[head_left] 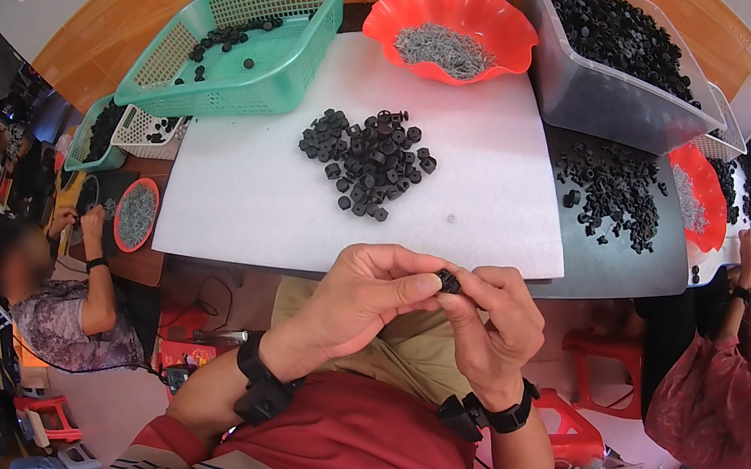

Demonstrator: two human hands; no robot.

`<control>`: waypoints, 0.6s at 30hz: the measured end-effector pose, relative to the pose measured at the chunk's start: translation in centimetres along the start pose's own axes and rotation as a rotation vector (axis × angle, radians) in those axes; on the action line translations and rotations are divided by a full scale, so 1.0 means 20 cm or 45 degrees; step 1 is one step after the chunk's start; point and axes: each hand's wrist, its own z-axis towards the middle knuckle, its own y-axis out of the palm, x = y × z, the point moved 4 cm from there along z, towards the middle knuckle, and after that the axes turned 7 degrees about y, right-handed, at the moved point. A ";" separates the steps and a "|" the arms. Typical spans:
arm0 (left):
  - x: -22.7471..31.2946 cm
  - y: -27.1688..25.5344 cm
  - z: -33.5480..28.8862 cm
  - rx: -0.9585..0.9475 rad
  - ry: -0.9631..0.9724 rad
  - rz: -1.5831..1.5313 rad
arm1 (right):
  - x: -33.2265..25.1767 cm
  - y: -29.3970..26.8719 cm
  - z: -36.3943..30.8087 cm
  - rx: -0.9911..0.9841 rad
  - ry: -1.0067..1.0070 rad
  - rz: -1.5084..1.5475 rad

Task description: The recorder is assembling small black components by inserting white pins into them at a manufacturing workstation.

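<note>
Left hand [356, 291] and right hand [500, 330] together near front edge of counter [617, 275], fingers [410, 288] of both grasping one small black part [450, 283], mostly covered by them, form unclear, heaped black pieces [375, 163] beyond on white sheet [245, 183], overlapping, translucent bin [605, 112] cut off above.

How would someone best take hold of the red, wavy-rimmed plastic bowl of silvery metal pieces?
Probably by the near and left rim of the red, wavy-rimmed plastic bowl, from the person's side and slightly above: the rim flares outward, offering an edge to pinch, while the large translucent plastic bin crowds the bowl's right.
</note>
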 end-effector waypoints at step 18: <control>-0.01 0.02 -0.02 0.019 0.132 0.196 | -0.01 0.00 -0.02 0.011 -0.088 -0.080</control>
